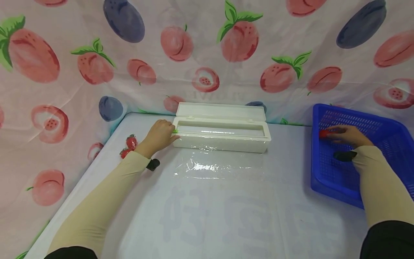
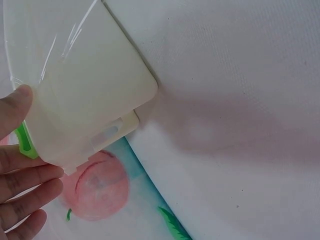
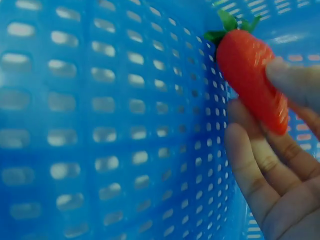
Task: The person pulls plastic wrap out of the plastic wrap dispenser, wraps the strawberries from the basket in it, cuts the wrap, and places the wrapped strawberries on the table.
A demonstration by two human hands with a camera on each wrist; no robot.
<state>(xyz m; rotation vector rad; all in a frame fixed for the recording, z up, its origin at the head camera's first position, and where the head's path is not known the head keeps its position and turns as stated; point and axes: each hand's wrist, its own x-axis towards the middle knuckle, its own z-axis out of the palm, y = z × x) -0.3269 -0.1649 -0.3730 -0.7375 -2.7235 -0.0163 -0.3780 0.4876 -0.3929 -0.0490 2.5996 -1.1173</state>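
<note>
Head view: white box (image 1: 223, 143) on the white-covered table (image 1: 226, 230), long axis running left to right, lid (image 1: 221, 110) tipped back; I see clear film (image 1: 223, 168) spread from its front over the tabletop.
Strawberry (image 3: 250, 75): inside the blue basket (image 1: 316, 154), close by its left wall; whether it touches the wall I cannot tell.
Right hand (image 1: 350, 136): pinching the strawberry, thumb on one side, fingers on the other.
Strawberry axis: slanted in the right wrist feed, leafy end pointing away from the palm, tip angled back toward the fingers.
Left hand (image 1: 160, 135): gripping the left end of the box, thumb on its front edge, index finger by the green piece (image 2: 25, 141), other fingers loosely spread.
Key relation, my judgement: strawberry lies right of box and film, well apart, with the basket's left wall between; a crossing leftward would need lift over that rim first.
Nearer hand: right for the strawberry; left sits at the box end farthest from the basket. Hands well apart.
Two red fruits (image 1: 131, 142): left of the box, near the left wrist; shiny, perhaps wrapped, unconfirmed.
</note>
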